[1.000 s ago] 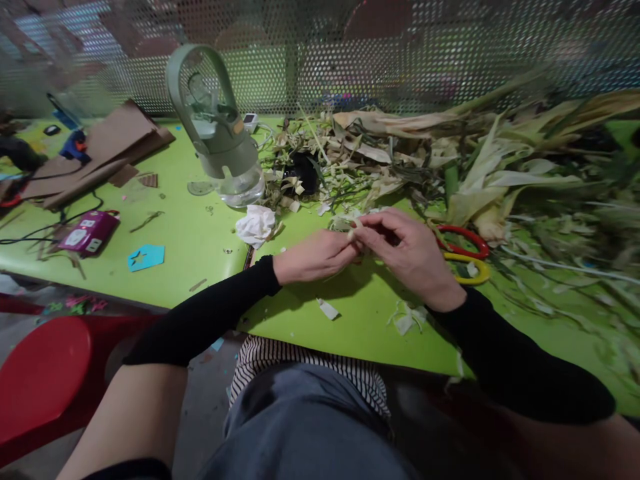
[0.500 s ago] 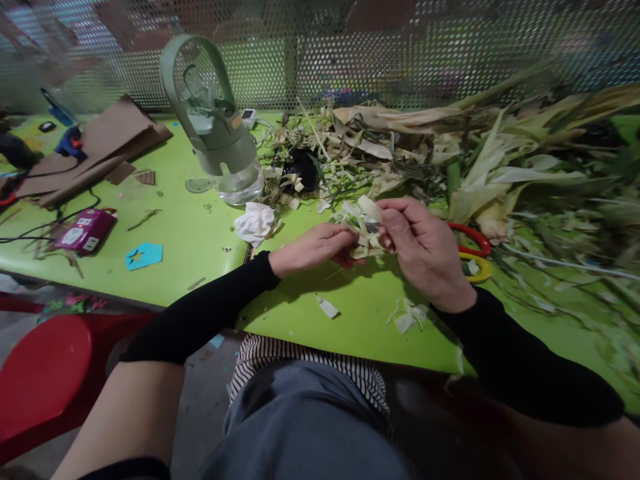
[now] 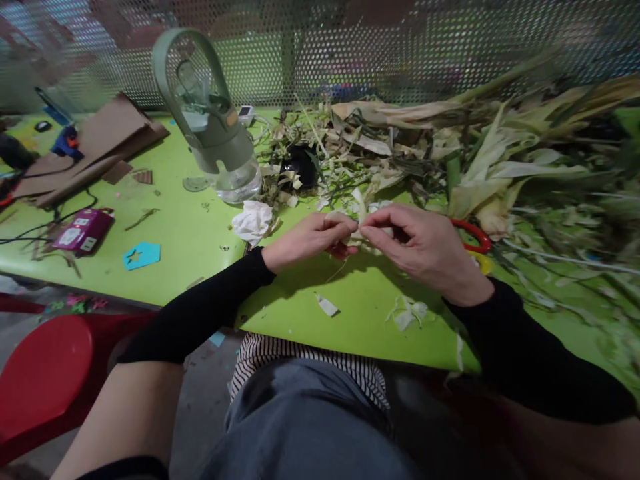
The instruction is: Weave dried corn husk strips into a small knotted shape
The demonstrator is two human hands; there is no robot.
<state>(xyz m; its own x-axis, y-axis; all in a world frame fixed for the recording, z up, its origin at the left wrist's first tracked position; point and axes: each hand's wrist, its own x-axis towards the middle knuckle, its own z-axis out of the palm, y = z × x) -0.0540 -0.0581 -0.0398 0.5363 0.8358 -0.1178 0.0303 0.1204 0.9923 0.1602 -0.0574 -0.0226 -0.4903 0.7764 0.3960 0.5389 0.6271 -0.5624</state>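
Both of my hands meet above the green table (image 3: 300, 300), pinching pale strips of corn husk (image 3: 361, 205) between them. My left hand (image 3: 315, 237) is closed on the husk, with a thin strand hanging below its fingers. My right hand (image 3: 417, 243) pinches the husk with thumb and forefinger, its tips almost touching the left fingertips. How the strips are folded or joined is hidden by the fingers. Scissors with red and yellow handles (image 3: 473, 237) lie partly behind my right hand. Small husk scraps (image 3: 327, 305) lie on the table nearer to me.
A heap of husks and shreds (image 3: 370, 147) spreads along the back and right. A green-lidded water bottle (image 3: 227, 153) stands beside crumpled white tissue (image 3: 253, 222). Leftward are a purple box (image 3: 84, 231), a blue card (image 3: 142, 255) and brown cardboard (image 3: 95, 147). A red stool (image 3: 45, 380) stands lower left.
My right hand first drew away from the left, holding up a pale husk piece, then came back against the left fingers. My left hand stayed nearly in place, still holding the husk.
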